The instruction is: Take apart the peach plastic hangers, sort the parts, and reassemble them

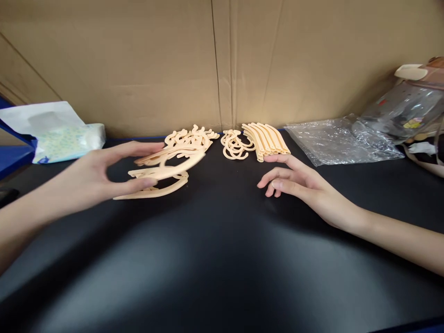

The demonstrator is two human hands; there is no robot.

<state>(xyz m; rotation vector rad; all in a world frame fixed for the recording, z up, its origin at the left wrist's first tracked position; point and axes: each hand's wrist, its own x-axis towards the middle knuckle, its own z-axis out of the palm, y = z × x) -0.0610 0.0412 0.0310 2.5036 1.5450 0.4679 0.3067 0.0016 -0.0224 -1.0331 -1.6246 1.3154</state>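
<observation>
Left hand (99, 173): your thumb and fingers are standing wide apart beside the cream hanger pieces (189, 163); you can't tell if they're touching.
Right hand (303, 182): your bent fingers are hovering loosely, just near the curved bars (268, 138).
Hanger pieces: they're showing left of the middle, over the black table (222, 259).
Hooks (231, 150): they're lying far off, left of the bars.
Far right: a clear bag (333, 143) is lying flat.

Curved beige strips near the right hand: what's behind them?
Behind the curved beige strips is the brown cardboard wall. The strips cover its lower edge there and some of the black table, so anything hidden there can't be seen.
</observation>
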